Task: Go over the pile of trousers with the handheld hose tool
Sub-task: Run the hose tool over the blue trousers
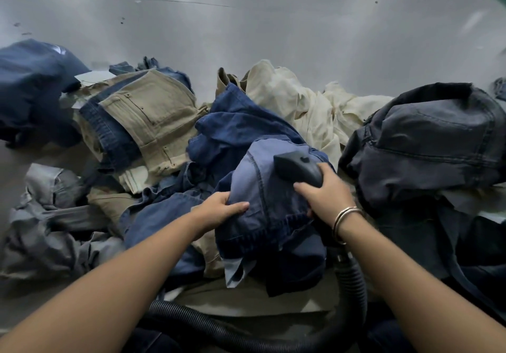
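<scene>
- The hose tool (298, 170), a dark grey handheld head, lies on top of the blue trousers (262, 188) in the middle of the pile, a little to the right of centre.
- The right hand (325, 196) grasps the near end of the tool, with the fingers curled around its handle; a metal bangle (345, 222) sits on the wrist.
- The long axis of the tool runs from the hand away to the far left, so the nose points over the pale blue part of the cloth, and the untreated surface lies ahead of the fingers in that direction.
- The ribbed black hose (353, 284) goes down from the handle toward the near edge and bends to the left along the bottom of the view.
- The left hand (221, 209) pinches a fold of the same blue trousers, just to the left of the tool, with the thumb on top of the cloth; it seems to keep the cloth tight.
- The right hand is the nearer one to the tool; the left hand is close but apart from it.
- Around them lie khaki trousers (153, 117) to the far left, cream trousers (304, 100) behind, dark grey trousers (432, 142) on the right and grey trousers (49, 215) on the near left.
- All rest on a grey metal table (246, 24).
- Probably the next pass goes far-left along the tool's axis.
</scene>
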{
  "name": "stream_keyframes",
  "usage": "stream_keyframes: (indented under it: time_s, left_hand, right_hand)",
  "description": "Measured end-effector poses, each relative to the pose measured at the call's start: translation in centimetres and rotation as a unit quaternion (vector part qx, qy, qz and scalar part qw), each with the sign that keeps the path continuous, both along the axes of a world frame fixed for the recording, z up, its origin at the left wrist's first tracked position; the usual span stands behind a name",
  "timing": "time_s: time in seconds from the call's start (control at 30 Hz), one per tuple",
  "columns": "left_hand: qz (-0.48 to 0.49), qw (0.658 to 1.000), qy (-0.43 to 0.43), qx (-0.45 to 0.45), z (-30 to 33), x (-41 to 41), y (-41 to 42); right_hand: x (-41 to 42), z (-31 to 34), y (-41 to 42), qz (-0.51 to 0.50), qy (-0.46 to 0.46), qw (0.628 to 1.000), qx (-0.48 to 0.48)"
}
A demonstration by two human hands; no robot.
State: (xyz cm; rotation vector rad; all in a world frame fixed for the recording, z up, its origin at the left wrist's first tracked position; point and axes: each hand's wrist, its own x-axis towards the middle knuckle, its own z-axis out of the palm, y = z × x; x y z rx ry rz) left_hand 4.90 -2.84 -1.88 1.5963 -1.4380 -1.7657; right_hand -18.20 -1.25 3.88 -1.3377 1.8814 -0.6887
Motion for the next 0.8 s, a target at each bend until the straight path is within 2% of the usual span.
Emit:
stream_keyframes:
  time_s: [0.17, 0.3, 0.43, 0.5, 0.57, 0.67, 0.73, 0.77, 0.8]
  left_hand:
    - [0.023, 0.999, 0.026, -0.035, 3.9, -2.0, -1.3]
    - [0.041, 0.991, 0.103, -0.080, 6.3, -3.8, -1.6]
    - [0.090, 0.957, 0.213, -0.177, 11.6, -6.3, -4.8]
    - [0.138, 0.936, 0.216, -0.243, 14.6, -6.1, -8.7]
    - [0.214, 0.925, 0.133, -0.285, 15.6, -4.6, -13.2]
    - [0.319, 0.912, -0.138, -0.216, 12.7, 0.0, -16.8]
    - [0.304, 0.900, -0.284, -0.132, 10.1, 2.4, -15.8]
    - [0.274, 0.895, -0.335, -0.112, 8.6, 2.9, -14.7]
    - [0.239, 0.887, -0.372, -0.134, 7.0, 3.0, -13.2]
  right_hand:
    - [-2.5, 3.0, 0.1, -0.061, -0.072, 0.993, -0.068]
    - [-6.5, 7.4, 0.5, -0.172, -0.154, 0.955, -0.187]
    - [-9.7, 10.2, 2.3, -0.189, -0.191, 0.939, -0.215]
    - [-10.0, 10.3, 3.6, -0.169, -0.197, 0.944, -0.204]
    - [-9.6, 10.0, 4.7, -0.131, -0.219, 0.947, -0.197]
    - [-9.1, 9.1, 5.5, -0.122, -0.233, 0.941, -0.213]
    - [-9.5, 8.7, 5.1, -0.166, -0.230, 0.931, -0.230]
    - [-9.7, 8.6, 5.0, -0.182, -0.226, 0.929, -0.230]
    - [-9.8, 8.4, 4.9, -0.185, -0.222, 0.931, -0.221]
